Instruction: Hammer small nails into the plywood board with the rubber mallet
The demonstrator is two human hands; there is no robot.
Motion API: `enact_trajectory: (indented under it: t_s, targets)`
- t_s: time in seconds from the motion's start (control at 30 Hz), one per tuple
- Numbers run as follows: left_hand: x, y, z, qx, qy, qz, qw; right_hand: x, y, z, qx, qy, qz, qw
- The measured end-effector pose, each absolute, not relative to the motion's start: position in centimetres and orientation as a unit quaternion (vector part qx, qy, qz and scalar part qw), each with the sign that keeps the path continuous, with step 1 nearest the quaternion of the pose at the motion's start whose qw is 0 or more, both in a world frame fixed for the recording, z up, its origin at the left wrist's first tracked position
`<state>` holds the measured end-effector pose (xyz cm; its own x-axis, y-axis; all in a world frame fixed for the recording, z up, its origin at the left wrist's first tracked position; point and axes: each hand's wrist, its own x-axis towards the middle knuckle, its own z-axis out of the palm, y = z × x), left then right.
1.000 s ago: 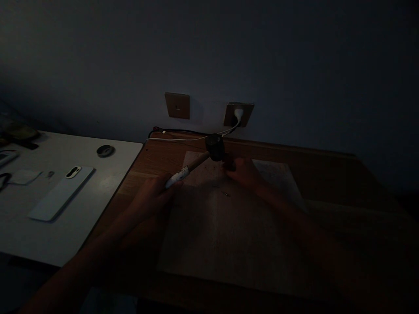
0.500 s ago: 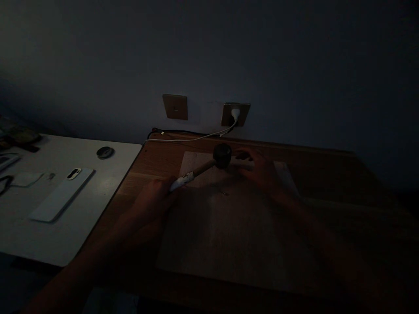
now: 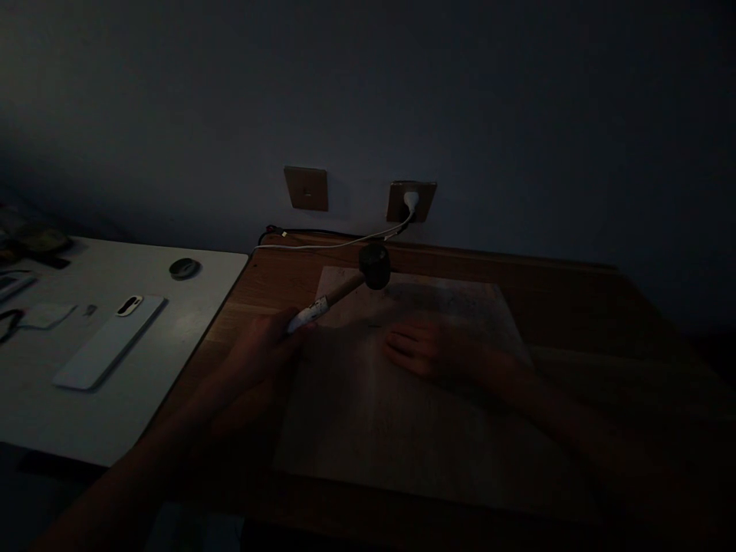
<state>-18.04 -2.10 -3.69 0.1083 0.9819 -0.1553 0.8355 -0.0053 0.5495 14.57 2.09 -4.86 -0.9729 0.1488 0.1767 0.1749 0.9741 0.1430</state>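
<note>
The white-wrapped handle of a rubber mallet is gripped in my left hand. Its dark head points up and to the right, over the far part of a pale wooden board. My right hand rests low on the middle of this board, its fingers drawn together and pointing left. Whatever lies under those fingertips is hidden. Just left of them, a tiny dark mark or sliver shows on the board, too small to name.
To the left, a white table holds a phone, a small round dark tin and cables. Behind the board, a white cable runs along the wall to a plug in a socket. The light is very dim.
My right hand has come back from the board's far edge to its middle, covering the spot where a small shiny thing lay. The mallet has shifted slightly left and up.
</note>
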Motion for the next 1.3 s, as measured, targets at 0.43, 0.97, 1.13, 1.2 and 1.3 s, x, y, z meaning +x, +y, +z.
enact_trajectory:
  t_s: [0.43, 0.97, 1.13, 1.2, 1.3]
  targets:
    - [-19.5, -2.8, -3.0, 0.671, 0.677, 0.16, 0.256, 10.9, 9.1, -5.2, -0.404, -0.854, 0.147, 0.293]
    - [-20.7, -3.2, -3.2, 0.654, 0.693, 0.15, 0.262, 10.0, 9.9, -6.2, -0.407, -0.887, 0.143, 0.164]
    - [-20.2, -3.2, -2.9, 0.659, 0.689, 0.146, 0.262, 9.7, 9.8, -6.2, -0.428, -0.878, 0.151, 0.153]
    - [-20.2, -3.2, -2.9, 0.66, 0.687, 0.151, 0.264, 9.6, 9.7, -6.3, -0.433, -0.873, 0.157, 0.157]
    - [-20.4, -3.2, -3.0, 0.66, 0.684, 0.161, 0.264, 9.6, 9.6, -6.3, -0.445, -0.863, 0.17, 0.166]
